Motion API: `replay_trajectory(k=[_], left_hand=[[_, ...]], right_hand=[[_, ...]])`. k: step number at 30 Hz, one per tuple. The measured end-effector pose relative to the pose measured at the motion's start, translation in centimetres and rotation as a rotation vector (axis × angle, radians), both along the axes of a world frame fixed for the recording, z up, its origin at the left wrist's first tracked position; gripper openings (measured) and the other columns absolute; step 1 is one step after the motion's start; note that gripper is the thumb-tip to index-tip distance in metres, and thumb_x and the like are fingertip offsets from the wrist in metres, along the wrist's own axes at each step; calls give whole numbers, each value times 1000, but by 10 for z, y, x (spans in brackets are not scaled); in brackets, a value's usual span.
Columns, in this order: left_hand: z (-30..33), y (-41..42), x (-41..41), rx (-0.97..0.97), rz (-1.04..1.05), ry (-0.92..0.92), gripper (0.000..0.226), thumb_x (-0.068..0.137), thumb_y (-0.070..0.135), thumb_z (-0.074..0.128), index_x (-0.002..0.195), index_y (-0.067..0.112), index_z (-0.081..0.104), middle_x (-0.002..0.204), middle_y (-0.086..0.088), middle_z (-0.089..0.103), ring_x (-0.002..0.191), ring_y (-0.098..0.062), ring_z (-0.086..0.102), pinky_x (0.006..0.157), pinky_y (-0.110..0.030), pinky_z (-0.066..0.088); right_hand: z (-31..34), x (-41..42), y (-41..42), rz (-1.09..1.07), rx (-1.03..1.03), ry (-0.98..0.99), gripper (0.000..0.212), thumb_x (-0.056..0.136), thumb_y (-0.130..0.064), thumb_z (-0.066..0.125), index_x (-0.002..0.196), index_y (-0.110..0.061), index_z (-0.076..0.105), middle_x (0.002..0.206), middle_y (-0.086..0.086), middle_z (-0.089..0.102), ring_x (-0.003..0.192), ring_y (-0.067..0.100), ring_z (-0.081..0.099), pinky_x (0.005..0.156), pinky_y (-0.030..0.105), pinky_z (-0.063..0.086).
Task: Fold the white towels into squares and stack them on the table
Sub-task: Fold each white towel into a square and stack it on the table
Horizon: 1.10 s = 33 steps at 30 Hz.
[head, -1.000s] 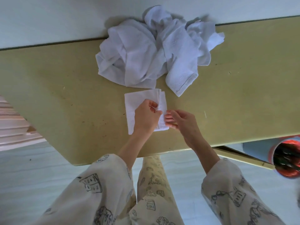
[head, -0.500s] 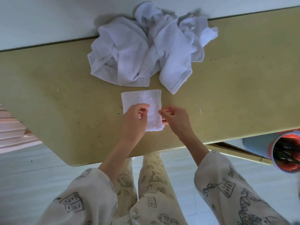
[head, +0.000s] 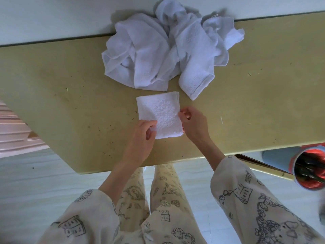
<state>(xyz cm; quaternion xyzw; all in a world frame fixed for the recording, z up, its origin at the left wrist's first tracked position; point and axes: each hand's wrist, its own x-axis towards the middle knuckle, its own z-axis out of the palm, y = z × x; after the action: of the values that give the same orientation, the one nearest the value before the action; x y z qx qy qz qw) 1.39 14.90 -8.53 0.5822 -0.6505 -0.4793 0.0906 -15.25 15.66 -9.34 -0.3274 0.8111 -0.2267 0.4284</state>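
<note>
A small white towel folded into a square lies flat on the yellow-green table, just in front of me. My left hand pinches its near left corner between thumb and fingers. My right hand holds the right edge with curled fingers. Behind the square, against the wall, sits a crumpled heap of unfolded white towels, with one end hanging toward the square.
A round bin with a red liner stands on the floor at the right, below the table edge. The table's near edge runs just in front of my legs. Pale stepped furniture shows at the left.
The folded towel has been flattened into a square. My left hand slid from its middle to the near left corner, and my right hand moved up along the right edge.
</note>
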Motion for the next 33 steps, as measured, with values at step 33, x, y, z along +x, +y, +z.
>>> replay_trajectory(k=[33], left_hand=[[-43, 7, 7, -590, -368, -407, 51, 87, 3, 29, 137, 6, 39, 147, -13, 35, 138, -23, 26, 110, -50, 25]], right_hand=[[-57, 19, 13, 662, -313, 753, 53, 97, -37, 23, 145, -13, 27, 152, 16, 22, 142, 27, 17, 115, 45, 14]])
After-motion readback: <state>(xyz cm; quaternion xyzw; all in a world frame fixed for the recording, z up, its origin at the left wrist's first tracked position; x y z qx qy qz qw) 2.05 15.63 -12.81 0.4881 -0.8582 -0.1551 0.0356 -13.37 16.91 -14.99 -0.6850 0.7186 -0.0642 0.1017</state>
